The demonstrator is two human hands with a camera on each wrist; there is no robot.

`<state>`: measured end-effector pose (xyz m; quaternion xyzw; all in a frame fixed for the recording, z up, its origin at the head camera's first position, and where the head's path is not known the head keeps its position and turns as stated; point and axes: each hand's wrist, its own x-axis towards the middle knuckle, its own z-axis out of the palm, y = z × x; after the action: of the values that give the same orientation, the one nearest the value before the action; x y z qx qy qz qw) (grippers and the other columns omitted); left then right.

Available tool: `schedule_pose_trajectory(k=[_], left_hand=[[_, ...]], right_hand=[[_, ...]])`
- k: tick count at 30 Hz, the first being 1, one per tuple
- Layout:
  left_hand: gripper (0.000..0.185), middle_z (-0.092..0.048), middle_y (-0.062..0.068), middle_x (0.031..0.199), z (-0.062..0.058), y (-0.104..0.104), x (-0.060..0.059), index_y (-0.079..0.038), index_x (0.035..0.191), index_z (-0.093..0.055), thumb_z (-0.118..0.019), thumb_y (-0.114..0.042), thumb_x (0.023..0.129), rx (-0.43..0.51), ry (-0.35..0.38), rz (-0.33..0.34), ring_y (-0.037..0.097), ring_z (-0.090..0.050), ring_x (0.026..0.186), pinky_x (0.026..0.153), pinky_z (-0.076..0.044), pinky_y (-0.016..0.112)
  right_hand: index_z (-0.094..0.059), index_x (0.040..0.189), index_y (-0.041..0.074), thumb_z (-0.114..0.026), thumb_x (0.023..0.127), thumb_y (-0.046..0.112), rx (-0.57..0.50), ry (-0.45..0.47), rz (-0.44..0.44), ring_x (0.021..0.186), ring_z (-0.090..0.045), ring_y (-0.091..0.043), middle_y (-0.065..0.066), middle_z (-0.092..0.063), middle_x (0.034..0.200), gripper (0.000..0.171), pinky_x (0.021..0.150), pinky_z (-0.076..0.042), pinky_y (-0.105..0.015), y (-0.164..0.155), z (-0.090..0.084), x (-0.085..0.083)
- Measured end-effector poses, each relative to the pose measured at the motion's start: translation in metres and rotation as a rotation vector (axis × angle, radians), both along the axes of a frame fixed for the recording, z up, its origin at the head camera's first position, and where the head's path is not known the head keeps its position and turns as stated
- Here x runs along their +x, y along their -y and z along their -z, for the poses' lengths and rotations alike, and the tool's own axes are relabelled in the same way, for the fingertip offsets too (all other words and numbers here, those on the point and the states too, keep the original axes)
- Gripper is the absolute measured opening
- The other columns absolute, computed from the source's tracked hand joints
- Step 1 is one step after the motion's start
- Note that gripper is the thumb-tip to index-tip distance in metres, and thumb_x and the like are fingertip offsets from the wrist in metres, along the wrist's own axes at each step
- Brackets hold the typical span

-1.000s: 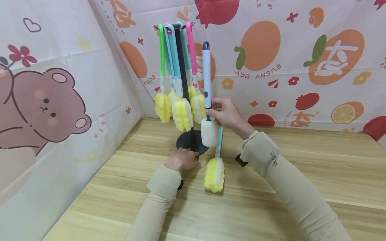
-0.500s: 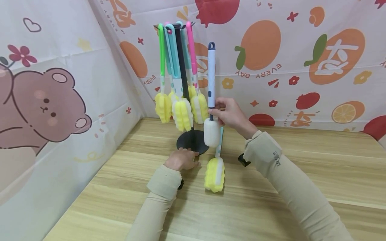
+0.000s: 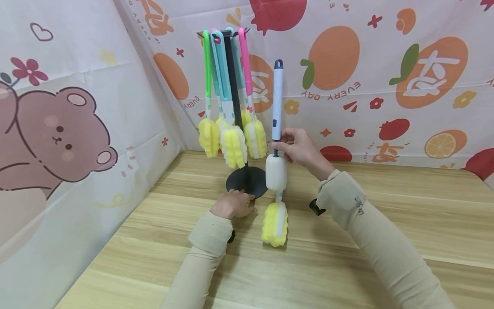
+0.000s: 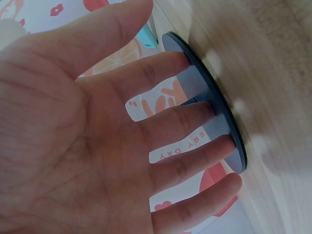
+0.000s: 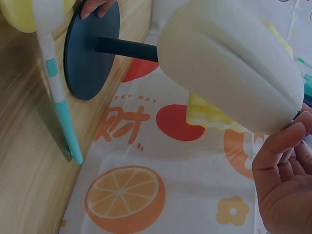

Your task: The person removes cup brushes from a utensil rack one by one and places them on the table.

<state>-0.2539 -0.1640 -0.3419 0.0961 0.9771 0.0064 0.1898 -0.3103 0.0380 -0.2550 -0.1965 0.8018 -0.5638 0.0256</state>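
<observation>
The left hand [image 3: 231, 204] pressed straight fingers on the rack base [image 3: 247, 181], steadying it, while the right hand [image 3: 299, 148] pinched the white sponge brush [image 3: 276, 128] upright by its handle.

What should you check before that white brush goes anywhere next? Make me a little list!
1. Right hand has the white brush firmly: ok, fingers pinch the handle just above the sponge head.
2. Brush upright: ok, loop end up, sponge down.
3. Left hand steadies the stand base: ok, straight fingers rest on the black disc's edge.
4. Brush clear of the hanging brushes: ok, a small gap shows beside the nearest yellow sponge.
5. Yellow brush on the table out of the way: not ok, it lies right below the white sponge.
6. Free hook on the stand top: cannot tell, handles crowd it.
</observation>
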Motion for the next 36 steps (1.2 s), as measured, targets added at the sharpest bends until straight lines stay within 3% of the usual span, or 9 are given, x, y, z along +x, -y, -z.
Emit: schedule_pose_trajectory(k=[12,20,32,36], left_hand=[[0.055,-0.048,0.015,0.151,0.000,0.000,0.000,-0.019,0.150,-0.054,-0.061,-0.044,0.102,-0.007,-0.001,0.004,0.039,-0.043,0.137,0.108,-0.039,0.051],[0.055,-0.047,0.015,0.152,0.000,-0.001,0.000,-0.019,0.150,-0.053,-0.060,-0.044,0.102,-0.004,0.002,-0.001,0.039,-0.042,0.138,0.109,-0.038,0.052],[0.055,-0.047,0.015,0.152,0.000,0.000,0.000,-0.018,0.150,-0.054,-0.061,-0.043,0.102,0.007,-0.001,-0.001,0.040,-0.041,0.139,0.110,-0.037,0.052],[0.054,-0.047,0.015,0.152,0.000,-0.001,0.000,-0.018,0.150,-0.053,-0.060,-0.043,0.102,0.003,0.000,0.000,0.040,-0.041,0.139,0.109,-0.037,0.053]], right_hand=[[-0.064,0.116,-0.007,-0.067,0.099,0.007,-0.029,0.046,0.004,0.058,-0.048,-0.018,-0.022,-0.060,0.099,0.023,0.053,-0.044,-0.024,-0.008,0.007,-0.001],[-0.063,0.116,-0.008,-0.068,0.098,0.005,-0.048,0.041,-0.001,0.058,-0.049,-0.018,-0.015,-0.061,0.091,0.023,0.053,-0.045,-0.024,-0.010,0.010,0.000],[-0.064,0.116,-0.011,-0.070,0.096,0.005,-0.071,0.054,-0.018,0.056,-0.047,-0.017,-0.019,-0.061,0.088,0.026,0.052,-0.043,-0.025,-0.015,0.016,-0.001],[-0.065,0.115,-0.009,-0.071,0.096,0.007,-0.073,0.068,-0.006,0.058,-0.048,-0.018,-0.014,-0.061,0.086,0.026,0.054,-0.044,-0.025,-0.017,0.016,-0.001]])
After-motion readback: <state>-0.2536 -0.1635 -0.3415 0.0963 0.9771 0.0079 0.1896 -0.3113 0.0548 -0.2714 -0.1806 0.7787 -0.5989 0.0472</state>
